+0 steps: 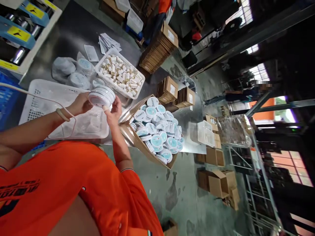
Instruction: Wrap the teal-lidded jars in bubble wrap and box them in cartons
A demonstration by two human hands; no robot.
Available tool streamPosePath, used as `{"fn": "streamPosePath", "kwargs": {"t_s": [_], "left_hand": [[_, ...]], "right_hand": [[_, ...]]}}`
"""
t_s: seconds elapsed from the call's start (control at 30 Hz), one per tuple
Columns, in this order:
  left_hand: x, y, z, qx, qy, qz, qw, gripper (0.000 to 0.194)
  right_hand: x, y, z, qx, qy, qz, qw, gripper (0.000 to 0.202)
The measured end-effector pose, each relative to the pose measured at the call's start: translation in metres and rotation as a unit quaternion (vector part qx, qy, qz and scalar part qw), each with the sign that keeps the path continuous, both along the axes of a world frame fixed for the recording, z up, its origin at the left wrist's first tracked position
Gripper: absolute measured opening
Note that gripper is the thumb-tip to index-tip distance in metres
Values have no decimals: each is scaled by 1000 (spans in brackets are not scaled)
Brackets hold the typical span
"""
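A short stack of round white discs is held between my two hands, above the right end of a white perforated tray. My left hand grips the stack's left side, a pale band on its wrist. On the right side, my right hand closes round it with the thumb on the lower edge. To the right, a cardboard box is full of round tins with white and light-blue lids. Behind my hands stands a white basket of small labelled vials.
Wrapped round packs and white cards lie on the metal table. A roller machine stands far left. Flattened carton stacks line the back. A thin cable crosses my left forearm. People stand in the distance.
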State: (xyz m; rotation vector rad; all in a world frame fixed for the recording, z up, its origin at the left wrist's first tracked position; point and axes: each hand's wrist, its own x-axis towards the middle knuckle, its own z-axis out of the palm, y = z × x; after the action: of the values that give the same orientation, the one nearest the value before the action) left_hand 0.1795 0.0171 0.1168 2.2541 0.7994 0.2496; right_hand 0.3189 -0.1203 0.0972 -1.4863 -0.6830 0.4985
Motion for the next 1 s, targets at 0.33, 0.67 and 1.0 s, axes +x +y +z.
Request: {"fn": "streamPosePath", "kwargs": {"t_s": [0.33,0.67,1.0], "left_hand": [[-9,-7,-11,-17,52,42,998,83],[-2,27,24,19,68,22,997,86],[16,237,81,136,-20,175,975,82]], "right_hand": [[-5,-4,-6,-287,-349,221,865,63],[20,6,16,-261,-442,123,849,80],[19,-76,-30,-264,-343,53,900,52]]}}
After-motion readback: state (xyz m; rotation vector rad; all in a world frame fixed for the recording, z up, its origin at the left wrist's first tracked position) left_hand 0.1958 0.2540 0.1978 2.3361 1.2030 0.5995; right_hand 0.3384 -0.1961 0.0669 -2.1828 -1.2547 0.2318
